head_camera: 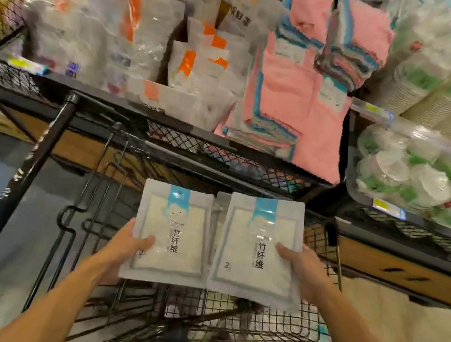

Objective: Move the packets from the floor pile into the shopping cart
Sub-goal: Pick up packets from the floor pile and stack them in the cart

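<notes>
I hold two flat white plastic packets with blue headers at lower centre, above the black wire shopping cart (pixel 268 334): my left hand (pixel 125 243) pinches one packet (pixel 171 235), my right hand (pixel 301 270) the other (pixel 258 249). They look light, floppy and slick, so I'd grip the edges firmly.

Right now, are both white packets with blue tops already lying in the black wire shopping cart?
No: the left hand and the right hand each hold one white packet with a blue top above the black wire shopping cart.
</notes>
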